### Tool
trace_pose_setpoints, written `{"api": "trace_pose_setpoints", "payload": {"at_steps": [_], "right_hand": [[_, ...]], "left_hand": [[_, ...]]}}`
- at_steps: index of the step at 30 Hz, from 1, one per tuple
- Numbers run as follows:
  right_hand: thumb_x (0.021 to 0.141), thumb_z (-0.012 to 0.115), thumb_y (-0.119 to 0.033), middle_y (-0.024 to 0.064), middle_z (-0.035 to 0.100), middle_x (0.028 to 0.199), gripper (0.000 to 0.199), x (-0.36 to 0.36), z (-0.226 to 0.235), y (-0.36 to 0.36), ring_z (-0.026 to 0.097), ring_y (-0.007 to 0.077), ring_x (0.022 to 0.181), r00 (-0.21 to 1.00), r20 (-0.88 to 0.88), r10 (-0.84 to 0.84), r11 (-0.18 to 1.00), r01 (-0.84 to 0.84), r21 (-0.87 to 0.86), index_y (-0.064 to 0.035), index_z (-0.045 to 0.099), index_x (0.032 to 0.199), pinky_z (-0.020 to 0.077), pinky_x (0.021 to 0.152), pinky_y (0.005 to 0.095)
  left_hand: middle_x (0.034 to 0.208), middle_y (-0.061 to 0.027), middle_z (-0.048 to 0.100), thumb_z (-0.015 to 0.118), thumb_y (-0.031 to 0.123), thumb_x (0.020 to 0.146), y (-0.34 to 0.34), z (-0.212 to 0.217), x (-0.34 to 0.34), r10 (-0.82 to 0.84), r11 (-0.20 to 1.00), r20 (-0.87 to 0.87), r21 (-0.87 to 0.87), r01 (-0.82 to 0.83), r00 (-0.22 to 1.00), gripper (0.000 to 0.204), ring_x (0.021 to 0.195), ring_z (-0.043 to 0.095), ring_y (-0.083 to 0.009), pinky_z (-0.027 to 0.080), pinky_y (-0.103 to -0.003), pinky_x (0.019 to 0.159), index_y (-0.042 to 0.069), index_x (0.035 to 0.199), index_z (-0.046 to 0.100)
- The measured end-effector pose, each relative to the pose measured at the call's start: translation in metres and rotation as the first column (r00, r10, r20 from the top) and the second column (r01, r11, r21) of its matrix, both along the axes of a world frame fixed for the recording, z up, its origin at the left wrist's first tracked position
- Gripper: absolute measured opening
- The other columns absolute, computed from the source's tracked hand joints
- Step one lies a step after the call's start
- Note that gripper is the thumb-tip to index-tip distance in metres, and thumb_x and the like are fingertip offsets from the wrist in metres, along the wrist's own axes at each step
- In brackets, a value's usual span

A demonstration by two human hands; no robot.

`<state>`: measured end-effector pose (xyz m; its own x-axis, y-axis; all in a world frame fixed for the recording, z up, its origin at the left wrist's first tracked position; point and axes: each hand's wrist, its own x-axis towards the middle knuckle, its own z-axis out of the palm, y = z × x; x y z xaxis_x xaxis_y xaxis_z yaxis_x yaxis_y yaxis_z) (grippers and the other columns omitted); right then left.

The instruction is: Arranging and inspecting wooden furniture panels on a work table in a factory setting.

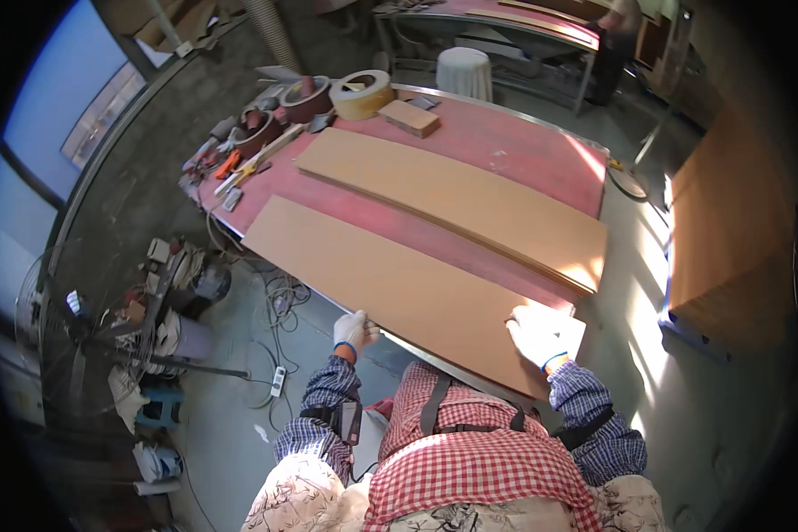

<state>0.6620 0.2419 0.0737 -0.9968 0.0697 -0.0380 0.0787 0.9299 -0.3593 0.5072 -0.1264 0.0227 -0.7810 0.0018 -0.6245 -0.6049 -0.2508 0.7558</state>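
Two long brown boards lie on a red worktable (514, 146). The near board (390, 279) overhangs the table's front edge, close to my body. My left hand (355, 332), in a white glove, grips that board's near long edge. My right hand (537, 335), also gloved, rests flat on the board's top near its right end. The far board (461, 199) lies parallel behind it, untouched.
Rolls of tape (362, 94), a small wooden block (409, 117) and hand tools crowd the table's far left end. A standing fan (62, 332) and cables lie on the floor at left. A brown cabinet (727, 239) stands at right. Another person stands at a far table (541, 22).
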Motion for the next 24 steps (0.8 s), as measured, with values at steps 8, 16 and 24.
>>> {"api": "trace_pose_setpoints", "payload": {"at_steps": [8,16,24], "right_hand": [[0.086,0.061,-0.029,0.0164,0.064,0.109,0.029,-0.138,-0.026,-0.094,0.062,0.0343,0.106,0.995,0.094,0.038,0.990,-0.050,0.131,-0.0029,0.066,0.099,0.0487,0.088,0.0511],[0.088,0.059,-0.028,0.0177,0.063,0.113,0.032,-0.166,-0.014,-0.105,0.061,0.0336,0.109,0.963,0.266,-0.038,0.989,-0.001,0.146,0.0001,0.067,0.102,0.0494,0.092,0.0511],[0.087,0.061,-0.026,0.0197,0.056,0.125,0.032,-0.140,-0.018,-0.096,0.057,0.0368,0.114,0.978,0.189,0.090,0.973,-0.127,0.194,0.0027,0.062,0.101,0.0502,0.092,0.0491]], "left_hand": [[0.080,-0.0102,0.065,0.052,0.016,0.100,-0.019,-0.002,-0.002,-0.168,0.985,0.091,-0.006,0.170,0.981,0.022,0.066,0.067,-0.0221,0.058,-0.033,0.058,-0.004,0.100,0.060],[0.082,-0.0162,0.067,0.054,0.013,0.096,-0.021,0.017,-0.004,-0.199,0.980,0.196,0.033,0.196,0.960,0.021,0.064,0.068,-0.0263,0.060,-0.037,0.057,-0.007,0.098,0.061],[0.090,-0.0205,0.069,0.059,0.024,0.098,-0.030,-0.004,-0.012,-0.301,0.944,0.233,0.207,0.255,0.925,0.032,0.070,0.071,-0.0280,0.062,-0.036,0.056,-0.007,0.105,0.062]]}}
